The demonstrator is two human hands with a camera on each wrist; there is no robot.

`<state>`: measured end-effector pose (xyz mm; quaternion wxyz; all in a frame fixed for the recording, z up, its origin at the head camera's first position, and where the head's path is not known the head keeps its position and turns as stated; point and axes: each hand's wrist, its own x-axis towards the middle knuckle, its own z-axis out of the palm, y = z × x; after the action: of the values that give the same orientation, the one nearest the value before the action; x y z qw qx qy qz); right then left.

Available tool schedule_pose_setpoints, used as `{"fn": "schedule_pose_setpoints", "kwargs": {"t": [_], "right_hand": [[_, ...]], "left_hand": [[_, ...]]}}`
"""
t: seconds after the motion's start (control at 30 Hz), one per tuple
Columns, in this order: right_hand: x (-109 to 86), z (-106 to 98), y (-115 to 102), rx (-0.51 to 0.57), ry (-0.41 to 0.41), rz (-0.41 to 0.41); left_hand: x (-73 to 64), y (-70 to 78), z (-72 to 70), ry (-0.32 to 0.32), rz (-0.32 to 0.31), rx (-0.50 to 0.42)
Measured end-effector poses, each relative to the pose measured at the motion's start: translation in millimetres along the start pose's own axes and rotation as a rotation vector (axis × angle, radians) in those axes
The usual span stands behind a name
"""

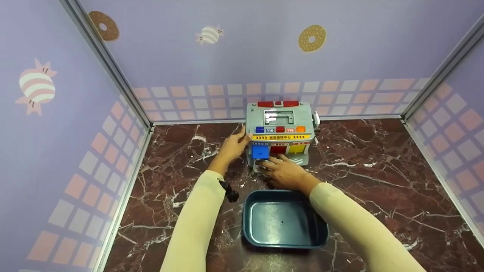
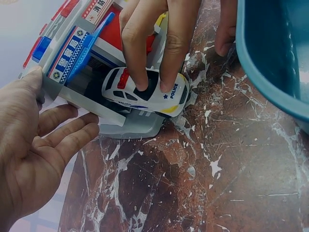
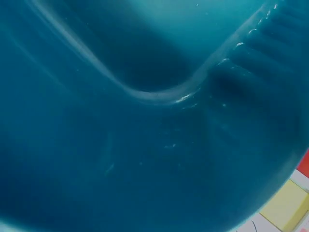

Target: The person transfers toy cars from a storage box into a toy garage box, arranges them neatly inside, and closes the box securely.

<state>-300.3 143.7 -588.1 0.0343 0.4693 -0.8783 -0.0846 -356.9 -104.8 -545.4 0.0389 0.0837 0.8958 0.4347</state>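
A grey toy garage [image 1: 251,118] stands near the back wall, with red, blue and orange blocks on its roof. Its blue door [image 1: 260,152] is swung up over the left bay. In the left wrist view a white toy police car [image 2: 153,100] points outward, its rear partly inside that bay. My right hand [image 1: 284,173] presses two straight fingertips on the car's windshield and hood. On the garage's left side my left hand [image 1: 231,148] rests with its thumb at the front corner, the other fingers extended along the side wall.
A dark teal plastic basin [image 1: 283,246] stands in front of the garage, under my right forearm; it fills most of the right wrist view. Patterned panels [image 1: 211,68] enclose the dark red marbled surface [image 1: 363,196] at the back and both sides.
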Motion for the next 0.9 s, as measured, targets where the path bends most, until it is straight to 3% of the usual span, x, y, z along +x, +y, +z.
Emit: {"fn": "schedule_pose_setpoints", "kwargs": {"t": [0.2, 0.23, 0.33, 0.43, 0.47, 0.7, 0.9], "right_hand": [[-1.0, -3, 2, 0.02, -0.018, 0.01], [-1.0, -3, 3, 0.026, -0.019, 0.014], [-1.1, -4, 5, 0.042, -0.019, 0.027], [-1.2, -5, 7, 0.051, -0.013, 0.036], [-1.3, -6, 7, 0.051, -0.015, 0.038], [0.1, -7, 7, 0.054, -0.051, 0.064], [2.0, -7, 6, 0.024, -0.031, 0.083]], "left_hand": [[2.2, -2.1, -1.3, -0.018, -0.007, -0.016], [14.5, -19.2, 4.6, -0.018, 0.011, -0.022], [18.4, -22.7, 5.1, -0.027, 0.007, -0.019], [17.3, -21.8, 4.1, -0.035, 0.009, -0.019], [6.5, -5.9, -2.0, -0.04, -0.009, -0.018], [11.9, -13.0, 1.9, -0.016, -0.007, -0.011], [0.0, -0.7, -0.6, -0.008, -0.013, -0.011]]}}
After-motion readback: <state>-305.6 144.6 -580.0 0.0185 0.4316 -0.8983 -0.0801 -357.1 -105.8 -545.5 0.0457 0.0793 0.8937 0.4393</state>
